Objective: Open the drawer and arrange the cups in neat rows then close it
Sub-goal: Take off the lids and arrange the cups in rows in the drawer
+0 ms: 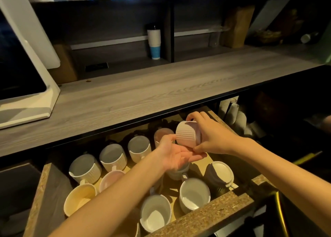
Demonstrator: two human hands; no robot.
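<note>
The drawer [211, 211] stands pulled open under the countertop, with several ribbed mugs inside. A pale pink ribbed cup [186, 133] is held tilted on its side above the drawer's back right part. My right hand [211, 134] grips it from the right, fingers over its rim. My left hand [176, 153] lies palm up beneath it, thumb against its side. White mugs [85, 167] stand along the back row. A cream mug [79, 198] and two white mugs [194, 194] sit near the front. An upside-down dark cup [219, 174] is at the right.
A grey wood countertop [143, 97] overhangs the drawer's back. A white appliance [23, 72] stands on it at left. A stack of paper cups [154, 41] is in the shelf behind. More paper cups [234, 115] lie right of the drawer.
</note>
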